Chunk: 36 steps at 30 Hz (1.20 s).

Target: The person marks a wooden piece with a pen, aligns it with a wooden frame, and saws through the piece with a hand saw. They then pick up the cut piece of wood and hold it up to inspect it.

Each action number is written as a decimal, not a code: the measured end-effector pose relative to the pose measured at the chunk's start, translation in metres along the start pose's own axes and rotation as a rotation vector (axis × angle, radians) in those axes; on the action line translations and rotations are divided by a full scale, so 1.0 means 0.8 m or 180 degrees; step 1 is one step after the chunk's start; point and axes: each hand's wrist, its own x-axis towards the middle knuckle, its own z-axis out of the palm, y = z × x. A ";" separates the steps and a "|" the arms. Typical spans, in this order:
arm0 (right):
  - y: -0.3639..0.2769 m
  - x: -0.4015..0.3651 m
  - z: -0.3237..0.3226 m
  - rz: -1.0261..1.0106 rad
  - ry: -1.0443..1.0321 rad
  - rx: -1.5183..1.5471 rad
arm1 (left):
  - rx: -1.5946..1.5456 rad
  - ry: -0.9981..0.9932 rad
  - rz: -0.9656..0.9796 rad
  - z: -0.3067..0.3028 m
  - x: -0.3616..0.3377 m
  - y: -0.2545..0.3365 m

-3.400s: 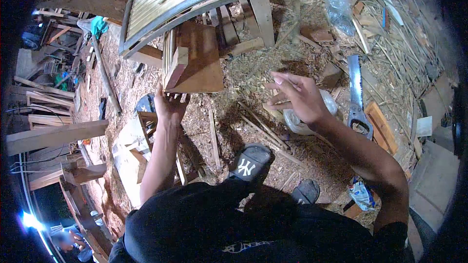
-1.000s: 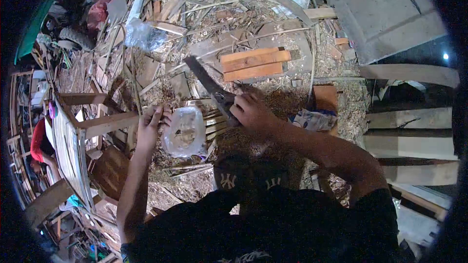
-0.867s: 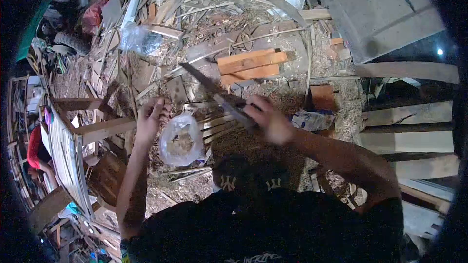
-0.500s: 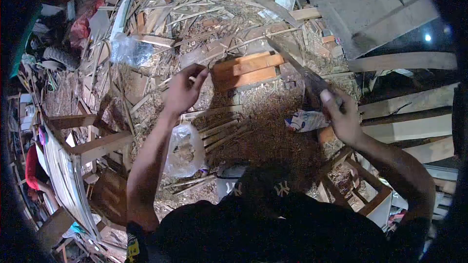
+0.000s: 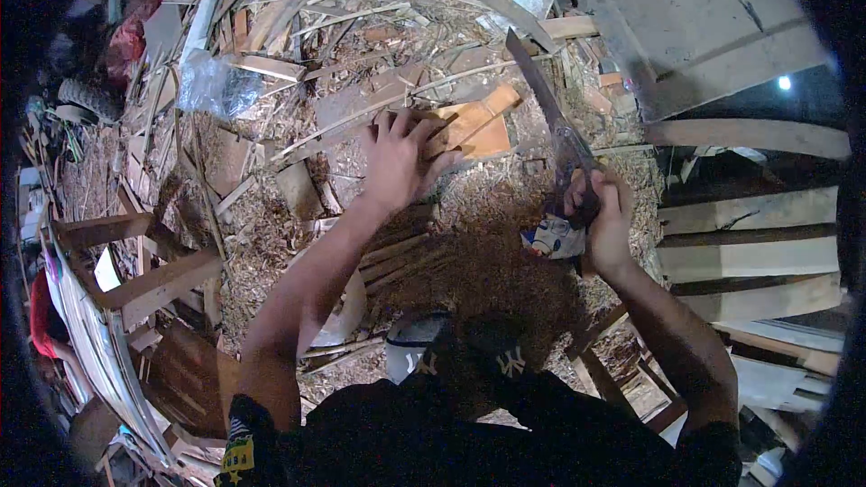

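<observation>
My left hand (image 5: 399,155) rests on the left end of an orange-brown wood piece (image 5: 483,119), its fingers bent over the wood, which lies at a slant on a flat board (image 5: 487,140). In my right hand (image 5: 606,216) is the handle of a hand saw (image 5: 548,97). The saw's long blade points up and away, to the right of the wood, and does not touch it. Just below the saw handle lies a white and blue packet (image 5: 555,237), partly hidden by my right hand.
Wood shavings and thin strips (image 5: 361,0) cover the ground. A clear plastic bag (image 5: 216,86) lies at the upper left. Wooden frames (image 5: 162,284) stand at the left, near a person in a red sleeve (image 5: 41,316). Long planks (image 5: 749,260) and a large panel (image 5: 704,27) are at the right.
My left hand has moved right and onto the wood, and the wood piece is now turned at a slant. My right hand has come lower and left with the saw, its blade more upright.
</observation>
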 end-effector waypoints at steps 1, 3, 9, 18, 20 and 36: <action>0.004 0.001 0.000 0.0014 0.0049 0.0005 | 0.0000 -0.0004 -0.0023 -0.003 0.001 -0.002; 0.006 0.002 0.003 -0.0036 -0.0046 -0.0052 | -0.0016 -0.0093 0.0272 -0.008 0.004 -0.006; 0.029 0.015 0.009 -0.0323 -0.0391 -0.0179 | 0.0299 -0.0384 0.0325 -0.005 0.016 -0.029; 0.052 0.008 0.024 -0.0158 -0.0392 0.0831 | 0.0144 -0.0252 0.0501 0.006 0.034 -0.011; 0.067 -0.001 0.022 -0.0056 -0.0272 0.1125 | 0.0052 -0.0248 0.0474 0.014 0.035 -0.016; 0.118 -0.022 0.039 -0.0486 -0.0362 0.0553 | -0.0193 -0.0196 0.0230 0.015 0.036 0.000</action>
